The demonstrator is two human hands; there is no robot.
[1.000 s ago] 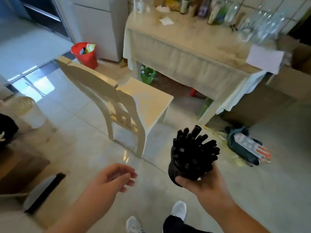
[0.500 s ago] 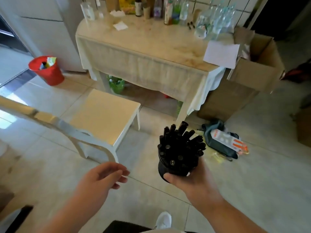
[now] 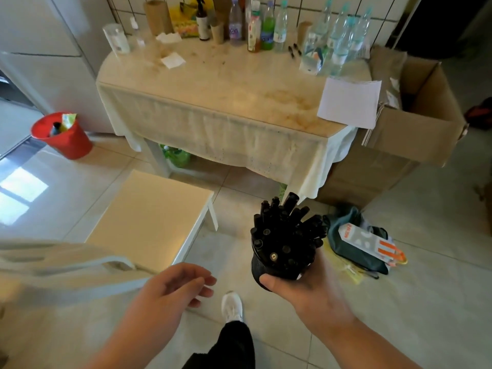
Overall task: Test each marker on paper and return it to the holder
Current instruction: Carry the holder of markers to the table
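We face a cloth-covered table [image 3: 213,97], bottles [image 3: 269,27] lined along its back edge and a white sheet of paper [image 3: 350,102] at its right corner. Nearer stands a pale chair [image 3: 149,217]. Our right hand [image 3: 311,286] curls round a black holder [image 3: 262,267] packed with black markers [image 3: 287,230], above the floor. Our left hand [image 3: 173,288] hangs loosely curled, holding nothing, as far as the blur lets us tell.

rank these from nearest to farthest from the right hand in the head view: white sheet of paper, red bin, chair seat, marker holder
1. marker holder, gripped in the right hand.
2. chair seat, on its left.
3. white sheet of paper, on the table's right corner ahead.
4. red bin, far left by the cabinet.
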